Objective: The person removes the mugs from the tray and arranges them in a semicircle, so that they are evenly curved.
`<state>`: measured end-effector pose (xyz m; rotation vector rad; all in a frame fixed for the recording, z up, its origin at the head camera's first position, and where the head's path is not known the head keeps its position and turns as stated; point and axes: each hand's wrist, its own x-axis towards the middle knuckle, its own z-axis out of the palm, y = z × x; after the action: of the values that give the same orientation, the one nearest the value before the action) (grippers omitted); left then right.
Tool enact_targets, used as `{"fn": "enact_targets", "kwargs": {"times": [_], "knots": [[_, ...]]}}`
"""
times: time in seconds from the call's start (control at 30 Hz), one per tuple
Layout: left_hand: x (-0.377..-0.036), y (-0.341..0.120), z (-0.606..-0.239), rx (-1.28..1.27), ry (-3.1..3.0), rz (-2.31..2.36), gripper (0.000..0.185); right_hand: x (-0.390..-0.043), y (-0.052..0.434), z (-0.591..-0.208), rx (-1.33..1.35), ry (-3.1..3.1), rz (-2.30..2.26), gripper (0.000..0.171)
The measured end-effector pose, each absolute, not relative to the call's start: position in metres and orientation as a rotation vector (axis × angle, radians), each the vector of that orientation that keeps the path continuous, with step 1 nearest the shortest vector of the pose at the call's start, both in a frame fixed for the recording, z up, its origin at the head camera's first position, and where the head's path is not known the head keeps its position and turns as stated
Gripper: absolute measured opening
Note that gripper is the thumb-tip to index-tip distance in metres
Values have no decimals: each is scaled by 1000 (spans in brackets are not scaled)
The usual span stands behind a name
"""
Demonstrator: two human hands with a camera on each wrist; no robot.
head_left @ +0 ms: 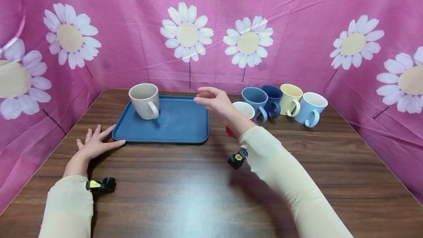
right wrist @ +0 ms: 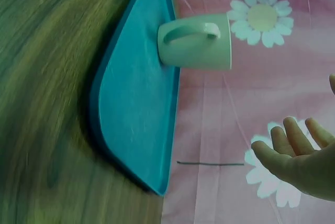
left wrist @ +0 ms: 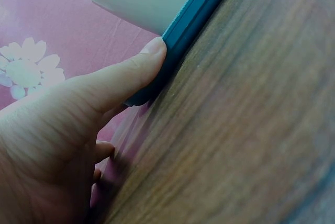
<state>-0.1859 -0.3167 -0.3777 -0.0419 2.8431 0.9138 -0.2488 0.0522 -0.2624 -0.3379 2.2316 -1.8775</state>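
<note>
A beige mug [head_left: 144, 102] stands upright on the left part of a blue tray [head_left: 183, 120], its handle turned toward the front right. My left hand [head_left: 94, 144] is at the tray's near left corner with fingers spread; in the left wrist view its thumb [left wrist: 125, 80] touches the tray's rim. Above the table by the tray's right edge, my right hand [head_left: 216, 102] hovers with fingers loosely bent and nothing in them. Behind the right wrist, a mug with a white inside [head_left: 243, 109] and red outside is partly hidden.
To the right stand a grey-blue mug [head_left: 254, 100], a navy mug [head_left: 273, 100], a pale yellow mug [head_left: 290, 98] and a light blue mug [head_left: 308, 109], close together. A pink cloth [head_left: 132, 28] with daisies hangs around the back and sides of the wooden table [head_left: 158, 183].
</note>
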Motion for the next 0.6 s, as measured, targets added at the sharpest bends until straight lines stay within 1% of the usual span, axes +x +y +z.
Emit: {"fn": "enact_targets", "kwargs": {"times": [0.6], "knots": [[-186,-316,-380,-63,2855,909,91,-262,-9,-288,-321,2151,-1912,40]]}}
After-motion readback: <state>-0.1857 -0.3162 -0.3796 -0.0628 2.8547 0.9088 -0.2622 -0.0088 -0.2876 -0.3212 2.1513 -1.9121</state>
